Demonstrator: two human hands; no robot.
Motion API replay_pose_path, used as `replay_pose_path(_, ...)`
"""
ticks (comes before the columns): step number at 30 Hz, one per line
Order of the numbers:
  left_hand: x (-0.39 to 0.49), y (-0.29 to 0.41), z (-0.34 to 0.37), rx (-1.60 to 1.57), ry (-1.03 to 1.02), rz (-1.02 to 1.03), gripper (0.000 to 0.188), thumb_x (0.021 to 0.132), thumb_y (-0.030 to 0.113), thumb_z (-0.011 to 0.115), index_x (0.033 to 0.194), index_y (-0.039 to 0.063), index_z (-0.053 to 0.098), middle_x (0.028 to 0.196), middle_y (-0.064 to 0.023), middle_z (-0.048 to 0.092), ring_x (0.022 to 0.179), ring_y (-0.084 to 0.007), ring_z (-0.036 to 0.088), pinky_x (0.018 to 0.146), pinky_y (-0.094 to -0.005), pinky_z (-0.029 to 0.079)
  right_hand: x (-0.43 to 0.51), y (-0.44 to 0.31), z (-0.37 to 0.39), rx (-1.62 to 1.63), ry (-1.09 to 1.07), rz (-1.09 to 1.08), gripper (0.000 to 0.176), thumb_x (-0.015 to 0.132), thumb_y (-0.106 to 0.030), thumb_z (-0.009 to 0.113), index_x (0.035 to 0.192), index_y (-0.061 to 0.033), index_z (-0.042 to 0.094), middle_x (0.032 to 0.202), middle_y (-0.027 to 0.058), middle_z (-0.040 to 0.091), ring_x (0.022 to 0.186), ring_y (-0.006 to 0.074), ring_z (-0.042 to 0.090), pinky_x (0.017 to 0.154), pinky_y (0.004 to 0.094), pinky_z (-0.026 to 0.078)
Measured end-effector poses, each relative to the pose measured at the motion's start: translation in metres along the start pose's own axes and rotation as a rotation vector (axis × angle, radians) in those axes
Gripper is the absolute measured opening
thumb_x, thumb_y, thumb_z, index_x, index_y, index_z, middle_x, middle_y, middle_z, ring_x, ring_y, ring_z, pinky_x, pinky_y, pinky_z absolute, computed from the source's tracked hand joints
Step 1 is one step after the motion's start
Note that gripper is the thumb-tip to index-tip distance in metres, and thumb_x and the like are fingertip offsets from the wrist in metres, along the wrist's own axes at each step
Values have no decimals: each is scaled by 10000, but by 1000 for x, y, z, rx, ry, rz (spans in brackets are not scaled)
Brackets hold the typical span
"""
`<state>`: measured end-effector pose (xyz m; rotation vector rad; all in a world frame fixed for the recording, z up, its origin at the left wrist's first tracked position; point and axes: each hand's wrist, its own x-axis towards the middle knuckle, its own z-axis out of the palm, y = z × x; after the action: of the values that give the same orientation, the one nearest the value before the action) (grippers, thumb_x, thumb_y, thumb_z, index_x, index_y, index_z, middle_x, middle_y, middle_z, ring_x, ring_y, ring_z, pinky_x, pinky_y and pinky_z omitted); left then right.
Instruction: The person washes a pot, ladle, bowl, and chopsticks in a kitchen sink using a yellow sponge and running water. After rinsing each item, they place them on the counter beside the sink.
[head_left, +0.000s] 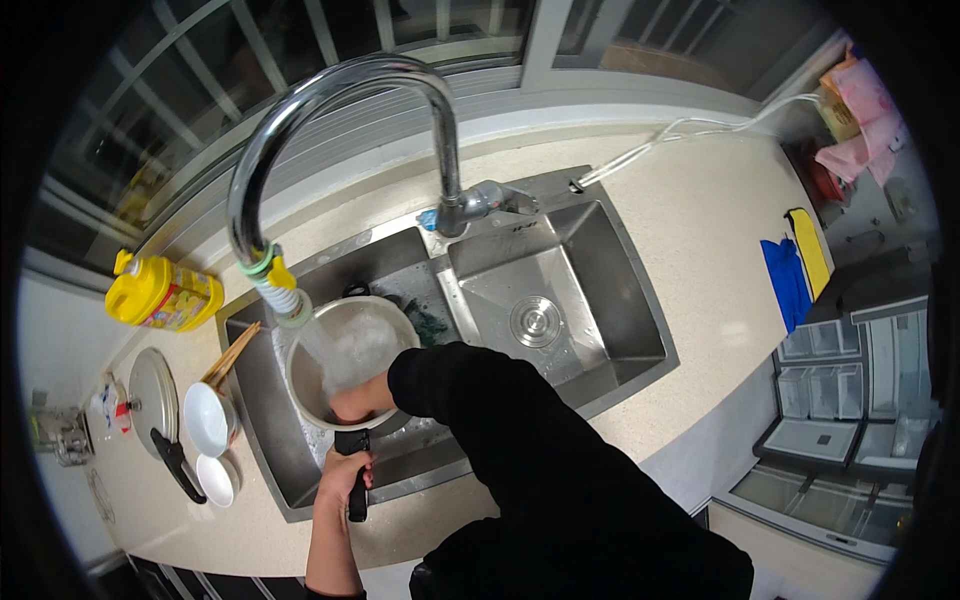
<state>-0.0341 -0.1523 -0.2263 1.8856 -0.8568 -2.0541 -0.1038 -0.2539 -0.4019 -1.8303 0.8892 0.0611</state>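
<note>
A pot (304, 379) stands in the left basin of a steel double sink (266, 491). My left hand (346, 474) grips the pot's black handle (358, 504) at the near side. My right hand (361, 400) reaches down inside the pot; its fingers are hidden by foamy water, so whether it holds anything does not show. Water (319, 345) runs into the pot from the spray head (289, 304) of a tall chrome faucet (247, 172). Behind the pot's right side lies a dark green scouring pad or cloth (426, 322).
Left of the sink are a yellow detergent jug (169, 292), chopsticks (232, 356), two bowls (210, 420), and a pot lid (154, 397) with a black handle. Blue (786, 281) and yellow cloths (810, 251) hang at the counter's right edge. An open refrigerator (840, 420) stands at right.
</note>
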Motion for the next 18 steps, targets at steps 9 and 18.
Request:
replay_pose_path(9, -10, -3, -12, -50, 16, 25, 139, 691, -2, 623, 734, 7, 491, 562, -63, 505, 400, -142, 479, 358, -274, 404, -57, 10, -101, -1200, 394, -212, 149, 683, -182, 622, 767, -76, 685, 912, 55, 627, 882, 264, 548, 673, 416, 434)
replay_pose_path(18, -10, 3, -8, -11, -12, 29, 129, 676, 29, 635, 692, 1, 510, 556, -65, 513, 419, -139, 483, 381, -267, 399, -72, 26, -56, -701, -148, -187, 282, 737, -228, 594, 965, -83, 673, 952, 106, 644, 826, 314, 605, 673, 489, 462)
